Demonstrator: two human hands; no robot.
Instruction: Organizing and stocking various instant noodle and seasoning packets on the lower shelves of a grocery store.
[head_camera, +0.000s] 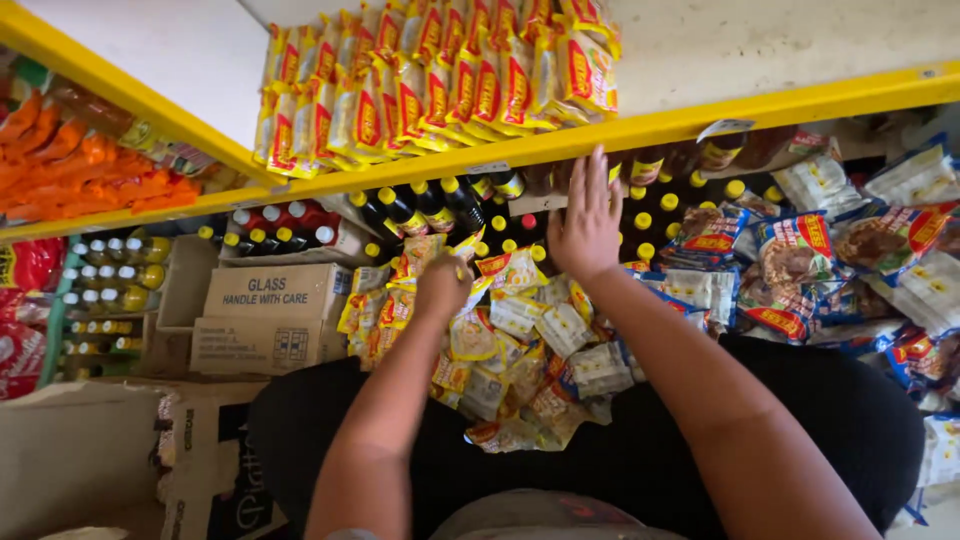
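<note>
Below a yellow-edged shelf (700, 112) w/ white boards, seen from overhead: shelf top carries a stack of yellow-and-red snack packs (440, 85), too many and too overlapped to count, approx. several dozen. Lower left, 2 cardboard boxes (270, 318) sit one on the other, beside rows of small yellow-capped bottles (105, 275). Under the shelf lip, dark sauce bottles (420, 208) w/ yellow caps stand in rows, well over a dozen visible; a few red-and-white-capped ones at left. At centre, a loose heap of small sachets (520, 350), count can't be told, lies in front of the person's dark-clothed knees; bigger blue-and-red packets (790, 265) spill to the right. Both forearms reach fwd. from the bottom edge. Right hand (587, 222) is raised flat, fingers spread and pointing up toward the shelf edge, over the bottle caps, holding nothing. Left hand (442, 287) is curled, knuckles up, closed around a yellow sachet at the top of the heap.
</note>
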